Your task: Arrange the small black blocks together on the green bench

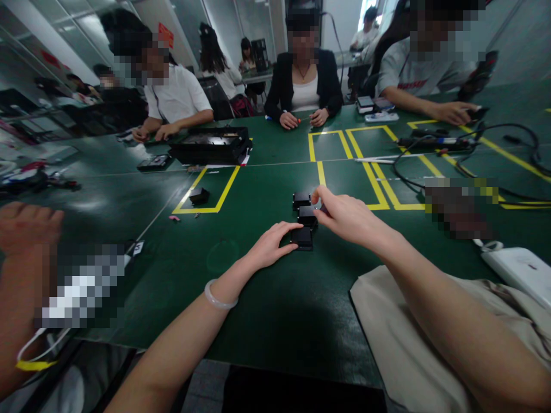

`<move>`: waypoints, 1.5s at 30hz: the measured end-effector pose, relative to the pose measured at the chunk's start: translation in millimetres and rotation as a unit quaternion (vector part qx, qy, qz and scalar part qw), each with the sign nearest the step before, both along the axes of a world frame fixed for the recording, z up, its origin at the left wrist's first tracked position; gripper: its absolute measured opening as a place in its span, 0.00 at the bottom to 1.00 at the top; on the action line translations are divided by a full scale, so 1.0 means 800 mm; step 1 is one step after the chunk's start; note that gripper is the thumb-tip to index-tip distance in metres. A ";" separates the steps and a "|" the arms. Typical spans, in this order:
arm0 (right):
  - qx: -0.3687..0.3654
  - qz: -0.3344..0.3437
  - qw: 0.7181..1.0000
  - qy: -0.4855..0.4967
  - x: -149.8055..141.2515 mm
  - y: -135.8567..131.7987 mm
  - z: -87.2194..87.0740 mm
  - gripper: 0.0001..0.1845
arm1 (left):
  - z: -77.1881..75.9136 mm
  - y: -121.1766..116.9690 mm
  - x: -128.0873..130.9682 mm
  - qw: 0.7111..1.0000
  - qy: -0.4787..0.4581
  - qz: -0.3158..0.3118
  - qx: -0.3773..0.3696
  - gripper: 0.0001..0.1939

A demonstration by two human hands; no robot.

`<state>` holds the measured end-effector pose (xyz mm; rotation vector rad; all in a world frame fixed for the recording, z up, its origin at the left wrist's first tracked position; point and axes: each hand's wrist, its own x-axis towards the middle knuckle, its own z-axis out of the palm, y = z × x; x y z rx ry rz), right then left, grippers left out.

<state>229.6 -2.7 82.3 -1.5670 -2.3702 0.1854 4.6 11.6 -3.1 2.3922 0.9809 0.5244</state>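
Observation:
Three small black boxes lie on the green table in a short column running away from me: a near box, a middle box and a far box. My left hand, with a pale bangle at its wrist, holds the near box from its left side between thumb and fingers. At the right end of the middle box, my right hand is closed, thumb and index finger bent in a pinch. Something dark shows between those fingers, too little of it to name. Its index fingertip is beside the far box.
A small black piece lies inside yellow tape at left, before a large black open casing. Beige cloth and a white power bank are at right, with black cables beyond. Other people sit around the table; one person's arm is at far left.

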 end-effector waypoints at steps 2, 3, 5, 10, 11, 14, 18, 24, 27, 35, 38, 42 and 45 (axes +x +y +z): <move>0.006 -0.011 1.000 -0.008 -0.001 0.001 -0.001 0.10 | 0.000 0.000 0.000 1.000 0.000 0.001 -0.002 0.24; 0.007 -0.016 1.000 -0.015 -0.001 0.001 -0.001 0.11 | 0.000 0.000 0.000 1.000 -0.001 0.002 -0.002 0.24; 0.003 -0.015 1.000 -0.024 -0.001 0.002 -0.001 0.10 | 0.000 0.000 0.000 1.000 -0.002 0.001 -0.001 0.24; -0.010 -0.007 1.000 0.003 -0.001 0.000 0.000 0.13 | 0.001 0.000 0.001 1.000 -0.001 0.000 0.000 0.23; -0.008 -0.010 1.000 0.001 -0.002 0.000 0.000 0.13 | 0.002 0.000 0.000 1.000 0.000 0.000 -0.001 0.23; 0.007 -0.029 0.999 -0.021 -0.004 0.000 0.000 0.11 | 0.002 0.000 0.000 1.000 0.003 0.000 -0.003 0.24; 0.003 -0.024 1.000 -0.012 -0.004 0.001 -0.002 0.12 | 0.002 0.000 0.000 1.000 0.003 -0.002 0.000 0.24; 0.003 -0.023 1.000 0.013 -0.005 0.001 -0.003 0.13 | 0.002 0.000 0.001 1.000 0.002 -0.001 -0.004 0.24; 0.003 -0.030 0.999 -0.022 -0.007 -0.001 0.000 0.12 | 0.002 -0.001 0.001 1.000 -0.002 0.000 -0.004 0.24; 0.002 -0.021 1.000 -0.002 -0.007 -0.002 0.001 0.12 | 0.002 -0.001 0.001 1.000 -0.001 -0.001 -0.004 0.24; 0.009 -0.032 0.999 -0.029 -0.008 -0.001 0.000 0.13 | 0.001 0.000 0.001 1.000 0.001 -0.002 -0.002 0.24; 0.006 -0.024 1.000 -0.018 -0.007 -0.002 0.001 0.12 | 0.001 0.001 0.001 1.000 0.002 -0.002 -0.002 0.24; -0.004 -0.023 1.000 -0.001 -0.006 -0.003 0.002 0.13 | 0.002 0.000 0.001 1.000 0.004 0.001 -0.003 0.23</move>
